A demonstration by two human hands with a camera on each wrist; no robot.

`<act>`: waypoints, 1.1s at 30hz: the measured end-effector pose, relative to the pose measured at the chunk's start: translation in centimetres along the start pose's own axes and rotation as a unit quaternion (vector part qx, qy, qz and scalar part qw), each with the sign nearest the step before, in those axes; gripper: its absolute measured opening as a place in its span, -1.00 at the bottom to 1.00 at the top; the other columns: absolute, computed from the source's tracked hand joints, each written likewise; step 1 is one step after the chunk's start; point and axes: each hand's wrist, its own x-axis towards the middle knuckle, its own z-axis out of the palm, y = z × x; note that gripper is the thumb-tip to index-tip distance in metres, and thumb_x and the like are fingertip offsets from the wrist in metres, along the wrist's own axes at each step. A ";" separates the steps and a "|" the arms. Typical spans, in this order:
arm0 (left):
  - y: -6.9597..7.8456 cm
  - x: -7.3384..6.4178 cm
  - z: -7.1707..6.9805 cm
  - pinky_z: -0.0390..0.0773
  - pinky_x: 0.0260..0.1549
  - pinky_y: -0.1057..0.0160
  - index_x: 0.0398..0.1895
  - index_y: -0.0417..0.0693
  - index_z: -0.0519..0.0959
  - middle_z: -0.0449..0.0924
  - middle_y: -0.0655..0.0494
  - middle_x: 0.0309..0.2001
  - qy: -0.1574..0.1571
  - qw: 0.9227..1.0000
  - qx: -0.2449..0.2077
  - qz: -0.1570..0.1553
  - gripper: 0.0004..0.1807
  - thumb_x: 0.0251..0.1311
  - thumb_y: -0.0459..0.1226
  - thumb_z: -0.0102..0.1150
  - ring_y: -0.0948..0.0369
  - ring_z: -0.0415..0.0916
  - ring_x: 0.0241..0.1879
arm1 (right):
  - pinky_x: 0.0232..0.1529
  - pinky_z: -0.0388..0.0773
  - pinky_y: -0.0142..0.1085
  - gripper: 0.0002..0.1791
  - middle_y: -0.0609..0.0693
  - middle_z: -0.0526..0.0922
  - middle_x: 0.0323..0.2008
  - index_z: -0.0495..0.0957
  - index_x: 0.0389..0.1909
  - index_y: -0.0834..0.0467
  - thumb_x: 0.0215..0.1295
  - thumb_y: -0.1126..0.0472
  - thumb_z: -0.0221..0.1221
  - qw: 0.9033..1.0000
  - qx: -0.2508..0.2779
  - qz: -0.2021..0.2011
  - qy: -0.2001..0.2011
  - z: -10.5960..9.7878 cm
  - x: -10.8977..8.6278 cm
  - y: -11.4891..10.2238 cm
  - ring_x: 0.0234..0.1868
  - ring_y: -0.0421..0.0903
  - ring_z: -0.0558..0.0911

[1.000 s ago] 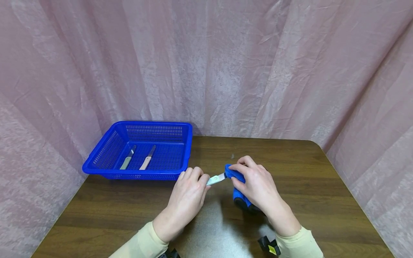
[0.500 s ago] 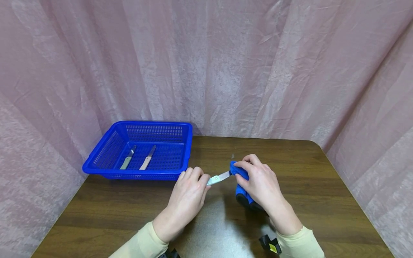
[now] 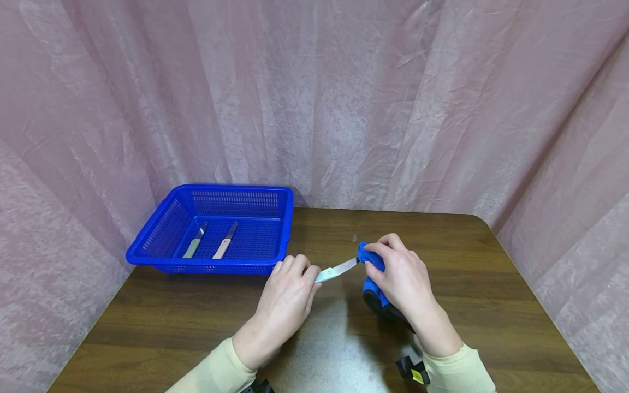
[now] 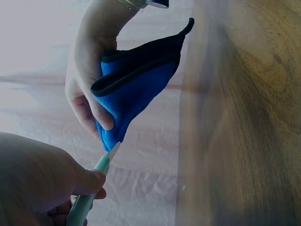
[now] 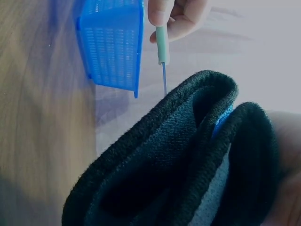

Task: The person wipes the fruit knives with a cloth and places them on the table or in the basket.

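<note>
My left hand (image 3: 290,297) grips the mint-green handle of a small knife (image 3: 326,274), its blade pointing right and slightly up. A folded blue cloth (image 3: 375,289) with black edging is pinched by my right hand (image 3: 400,278) around the blade's tip end. The left wrist view shows the cloth (image 4: 141,84) hanging in folds, with the right thumb pressed on it and the blade (image 4: 114,149) against its lower corner. Large in the right wrist view, the cloth (image 5: 155,155) hides the blade's far part and most of my right hand. Both hands are above the table.
A blue plastic basket (image 3: 282,263) stands at the back left of the wooden table (image 3: 472,262). Inside lie a knife with a pale green handle (image 3: 191,248) and one with a pinkish handle (image 3: 221,249). Pink curtains (image 3: 314,109) hang behind and beside the table.
My right hand has slid the cloth to the right and slightly up along the blade, so more bare metal shows. The left hand and the knife stay in place.
</note>
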 end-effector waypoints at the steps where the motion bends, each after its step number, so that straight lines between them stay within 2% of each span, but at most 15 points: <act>1: 0.0 0.0 0.0 0.45 -0.28 0.06 -0.16 -0.11 0.71 0.53 0.05 -0.24 0.001 1.000 0.001 0.001 -0.74 0.21 -0.27 0.63 -0.02 0.48 -0.26 | -0.13 0.67 0.11 -0.65 0.07 0.65 0.08 0.82 0.15 0.06 0.36 0.18 0.48 1.000 0.001 0.000 0.001 0.0 0.0 0.0 -0.10 0.18 0.73; 8: 0.0 0.1 0.0 0.45 -0.29 0.07 -0.17 -0.12 0.70 0.53 0.04 -0.24 0.008 1.000 0.002 0.004 -0.74 0.19 -0.27 0.64 -0.01 0.49 -0.27 | -0.14 0.67 0.05 -0.64 0.04 0.65 0.07 0.82 0.15 0.03 0.34 0.18 0.51 1.000 0.013 -0.026 0.003 -0.2 -0.1 -0.4 -0.13 0.11 0.73; 19: 0.0 0.0 -0.2 0.44 -0.31 0.10 -0.14 -0.11 0.71 0.53 0.05 -0.23 -0.004 1.000 0.009 -0.001 -0.74 0.22 -0.27 0.63 0.00 0.49 -0.27 | -0.06 0.63 0.02 -0.66 -0.03 0.63 0.06 0.83 0.11 0.02 0.32 0.20 0.50 0.994 0.017 -0.108 -0.006 -0.1 -0.4 -0.9 -0.18 0.08 0.71; 26: 0.1 0.1 -0.3 0.45 -0.30 0.10 -0.13 -0.12 0.71 0.54 0.04 -0.22 -0.014 1.000 0.006 -0.004 -0.76 0.26 -0.27 0.61 0.00 0.49 -0.26 | -0.07 0.64 0.01 -0.66 -0.06 0.63 0.06 0.83 0.10 -0.01 0.31 0.19 0.52 0.992 0.017 -0.122 -0.015 0.1 -0.6 -1.1 -0.18 0.07 0.69; 33: 0.0 0.0 -0.2 0.44 -0.32 0.11 -0.13 -0.11 0.72 0.53 0.05 -0.23 -0.005 1.000 0.008 -0.002 -0.76 0.26 -0.26 0.61 0.01 0.48 -0.28 | -0.07 0.64 0.04 -0.66 -0.03 0.63 0.05 0.83 0.09 0.02 0.30 0.21 0.52 0.993 0.012 -0.120 -0.013 0.2 -0.5 -0.9 -0.19 0.09 0.71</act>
